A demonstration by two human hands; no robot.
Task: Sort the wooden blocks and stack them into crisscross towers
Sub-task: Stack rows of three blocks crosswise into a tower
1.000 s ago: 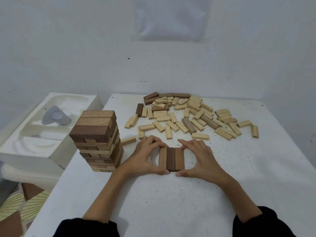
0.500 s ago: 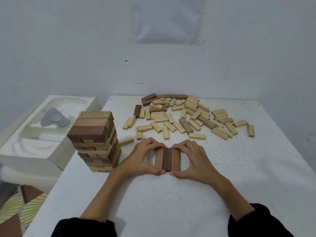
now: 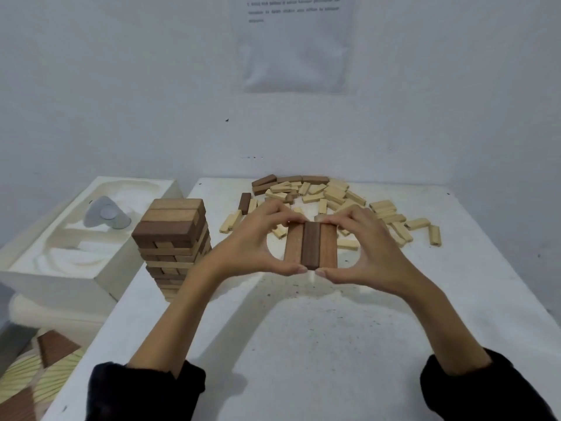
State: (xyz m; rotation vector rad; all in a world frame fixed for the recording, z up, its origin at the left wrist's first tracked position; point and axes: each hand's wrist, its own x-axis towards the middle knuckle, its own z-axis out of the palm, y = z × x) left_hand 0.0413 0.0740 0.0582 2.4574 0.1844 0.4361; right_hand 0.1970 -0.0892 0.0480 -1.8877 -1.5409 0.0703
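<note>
Both hands clamp one three-block set [image 3: 311,246] between them. The left hand [image 3: 252,238] curls round its left side and the right hand [image 3: 367,244] mirrors it on the right. The thumbs press the near ends, their tips almost meeting. The forefingers hook over the far ends.

The set is three long rectangular wooden blocks lying flat side by side, long faces touching and ends pointing away from the person. The middle block is dark brown and the two outer ones are a warmer reddish brown. The dark block juts slightly past its neighbours at the thumb end. The set seems held a little off the white table [image 3: 303,344], with a shadow under the thumbs.

Just left of the left wrist stands a tower [image 3: 173,238] of crisscrossed layers. Its top row is two tan blocks and one dark block, and pale and dark blocks are mixed below. Beyond the fingertips of both hands the loose blocks [image 3: 334,192] lie scattered, mostly pale with a few dark ones at the far edge, and some are hidden behind the hands. Further left of the left hand, past the tower, sits a white foam tray [image 3: 76,262]
</note>
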